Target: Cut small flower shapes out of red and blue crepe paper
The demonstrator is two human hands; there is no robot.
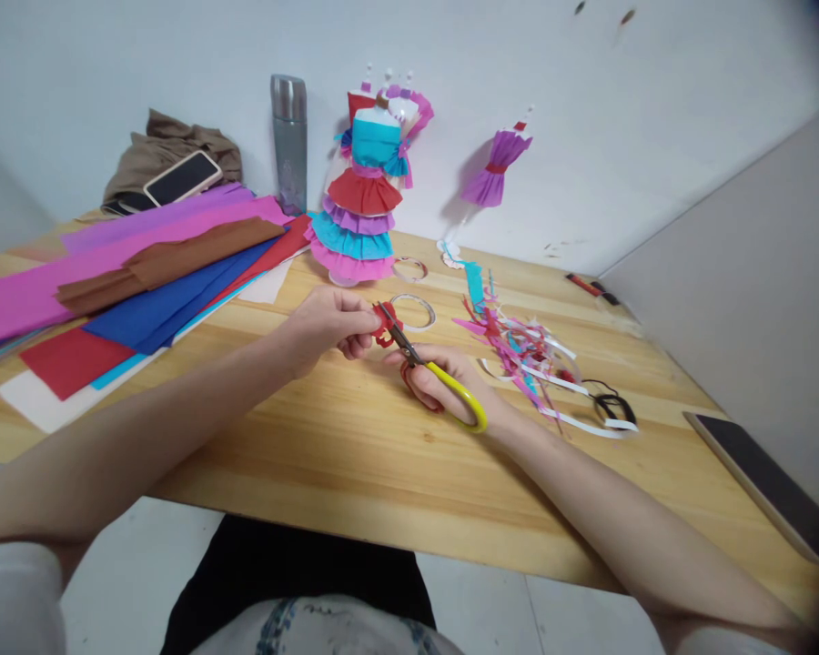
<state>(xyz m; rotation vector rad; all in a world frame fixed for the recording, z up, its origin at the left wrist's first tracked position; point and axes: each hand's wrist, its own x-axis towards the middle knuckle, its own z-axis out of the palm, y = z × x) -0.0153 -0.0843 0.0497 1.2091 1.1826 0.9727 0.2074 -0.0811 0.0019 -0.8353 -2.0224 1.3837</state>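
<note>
Cutting seems unfinished near the assembled tiered dress (365, 196): my left hand (331, 323) pinches the red piece (383, 331), my right hand (449, 371) grips scissors (411, 353).

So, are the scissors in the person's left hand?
No: the right hand holds the yellow-handled scissors, while the left hand pinches a small red piece.

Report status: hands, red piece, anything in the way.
Left hand pinching red piece. Right hand holding scissors, blades at red piece. Nothing seen obstructing; loose scraps beyond right hand.
</note>
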